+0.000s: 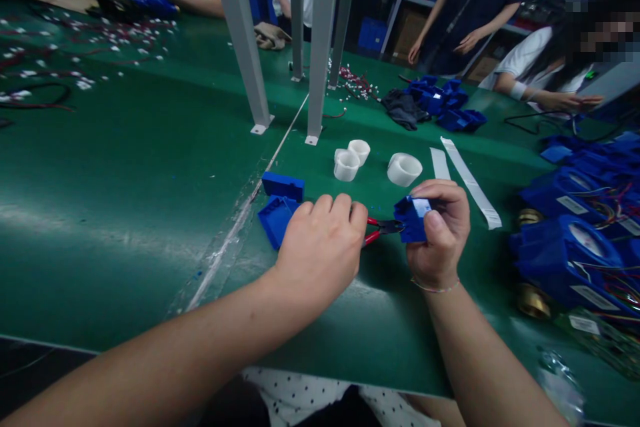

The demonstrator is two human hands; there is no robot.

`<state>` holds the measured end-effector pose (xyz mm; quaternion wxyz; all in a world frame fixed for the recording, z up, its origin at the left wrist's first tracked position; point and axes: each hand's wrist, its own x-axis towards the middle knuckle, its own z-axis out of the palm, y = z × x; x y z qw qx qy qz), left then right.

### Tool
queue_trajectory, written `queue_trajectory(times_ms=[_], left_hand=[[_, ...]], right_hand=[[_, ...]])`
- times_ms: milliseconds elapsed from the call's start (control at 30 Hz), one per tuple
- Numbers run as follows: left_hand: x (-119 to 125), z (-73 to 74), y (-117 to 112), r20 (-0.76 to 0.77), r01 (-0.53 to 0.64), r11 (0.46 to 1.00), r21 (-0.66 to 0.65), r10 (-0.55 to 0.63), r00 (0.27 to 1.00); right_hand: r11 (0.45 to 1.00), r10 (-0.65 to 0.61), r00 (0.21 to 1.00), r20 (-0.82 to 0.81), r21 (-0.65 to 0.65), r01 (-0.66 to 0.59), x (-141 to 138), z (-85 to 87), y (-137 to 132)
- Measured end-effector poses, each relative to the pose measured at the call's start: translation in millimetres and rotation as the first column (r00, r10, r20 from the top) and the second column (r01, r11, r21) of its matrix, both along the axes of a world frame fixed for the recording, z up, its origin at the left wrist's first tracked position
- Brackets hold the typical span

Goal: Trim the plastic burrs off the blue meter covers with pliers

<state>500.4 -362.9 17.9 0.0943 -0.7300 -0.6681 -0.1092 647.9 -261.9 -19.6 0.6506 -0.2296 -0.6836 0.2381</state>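
Observation:
My left hand [320,247] is closed around red-handled cutters [376,229], whose jaws touch a small blue plastic housing [411,219]. My right hand [440,233] grips that housing, thumb over its front, just above the green table [125,213]. Two more blue plastic pieces [280,203] lie just left of my left hand. Three white plastic rings [404,169] stand on the table beyond my hands.
White label strips [470,181] lie to the right of the rings. Blue assemblies with wires and brass parts [570,260] pile up at the right edge. Grey metal posts [320,47] rise from the table's middle. Other people work at the far side, with scattered connectors [75,47].

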Motion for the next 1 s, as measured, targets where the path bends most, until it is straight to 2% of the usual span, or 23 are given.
queue_trajectory(times_ms=[200,400,500,567,600,633,667,700,767,800,833,867,1000], left_hand=[[5.8,-4.0,-1.3,-0.003,-0.030,0.999,-0.038,0.030,1.000],[13.2,-7.8,-5.7,-0.003,-0.069,0.990,-0.121,0.069,0.998],[11.3,-9.5,-2.5,0.051,-0.045,0.988,-0.147,0.053,0.997],[8.1,-12.0,1.8,0.115,-0.009,0.987,-0.163,0.028,0.993],[6.5,-13.8,4.3,0.171,0.020,0.987,-0.161,0.008,0.985],[4.8,-15.8,6.9,0.252,0.053,0.988,-0.144,-0.015,0.967],[3.2,-17.9,9.6,0.361,0.089,0.990,-0.112,-0.043,0.932],[1.6,-19.8,12.4,0.483,0.116,0.991,-0.066,-0.070,0.873],[-2.2,-22.7,17.9,0.689,0.117,0.993,0.033,-0.107,0.717],[-4.8,-23.2,20.7,0.744,0.092,0.993,0.074,-0.117,0.658],[-8.0,-22.9,23.3,0.761,0.062,0.992,0.108,-0.123,0.637],[-11.9,-22.0,25.7,0.745,0.035,0.989,0.140,-0.129,0.655],[-29.2,-12.7,31.9,0.489,-0.012,0.975,0.222,-0.101,0.866]], right_hand=[[0.998,-0.041,0.999,0.001,0.047,0.041,-3.7,1.8,-7.6],[0.995,-0.099,0.993,-0.055,0.016,0.100,-10.4,-0.8,-15.7],[0.992,-0.117,0.986,-0.115,-0.061,0.110,-11.7,1.0,-18.0],[0.976,-0.087,0.968,-0.237,-0.213,0.035,-11.6,5.4,-17.9],[0.943,-0.066,0.943,-0.325,-0.328,-0.047,-11.2,8.1,-17.1],[0.877,-0.058,0.905,-0.421,-0.454,-0.155,-10.3,11.0,-15.6],[0.775,-0.068,0.858,-0.510,-0.568,-0.276,-9.1,13.8,-13.6],[0.650,-0.091,0.812,-0.576,-0.652,-0.390,-7.4,16.1,-11.0],[0.410,-0.135,0.753,-0.644,-0.728,-0.550,-2.7,19.0,-4.8],[0.325,-0.147,0.735,-0.662,-0.734,-0.597,0.0,19.7,-1.7],[0.263,-0.142,0.723,-0.677,-0.730,-0.631,2.8,20.0,1.3],[0.217,-0.124,0.716,-0.687,-0.723,-0.656,5.5,20.1,3.8],[0.075,-0.049,0.756,-0.653,-0.757,-0.649,13.6,22.3,9.0]])
